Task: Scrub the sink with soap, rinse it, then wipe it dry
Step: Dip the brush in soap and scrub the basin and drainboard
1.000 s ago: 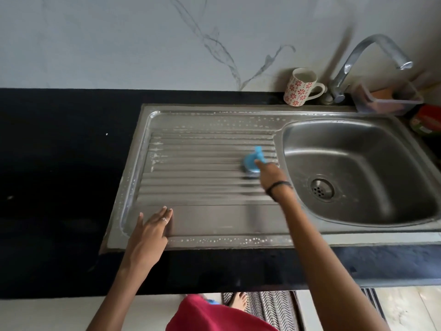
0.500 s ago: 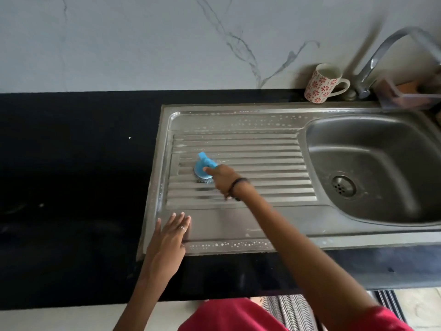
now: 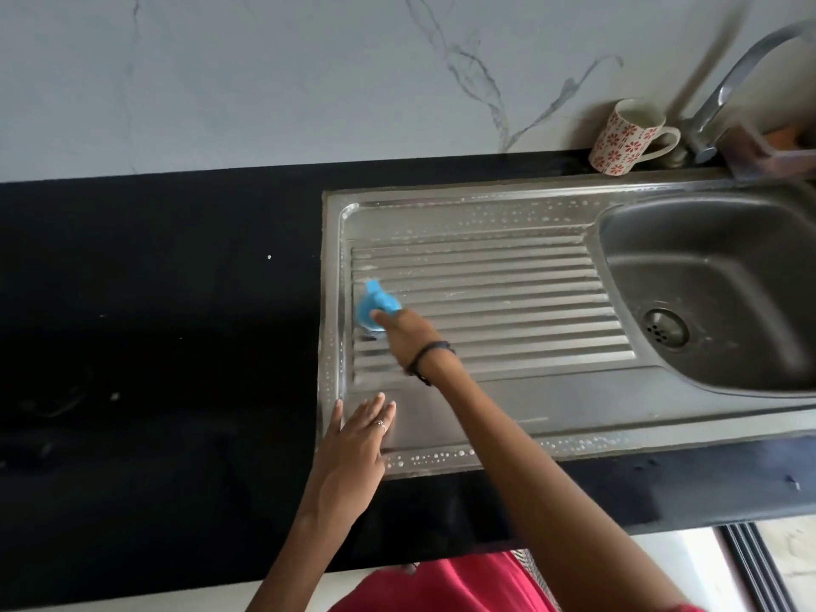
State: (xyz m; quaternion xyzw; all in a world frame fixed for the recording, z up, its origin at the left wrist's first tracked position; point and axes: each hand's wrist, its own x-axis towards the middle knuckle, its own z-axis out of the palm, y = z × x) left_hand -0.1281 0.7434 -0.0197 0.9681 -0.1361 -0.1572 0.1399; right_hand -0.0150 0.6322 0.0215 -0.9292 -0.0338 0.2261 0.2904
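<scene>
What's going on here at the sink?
A person is scrubbing the ribbed drainboard of a stainless steel sink. The right hand grips a round blue scrubber at the drainboard's far left end. The left hand rests flat, fingers straight, on the sink's front left corner. Soapy white specks line the rim. A red-flowered white mug stands behind the sink beside the curved metal tap, from which no water is seen running.

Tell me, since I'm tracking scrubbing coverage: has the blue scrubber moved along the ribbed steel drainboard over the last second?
Yes. The blue scrubber, gripped by the right hand, went from beside the steel basin to the ribbed drainboard's far left end.
</scene>
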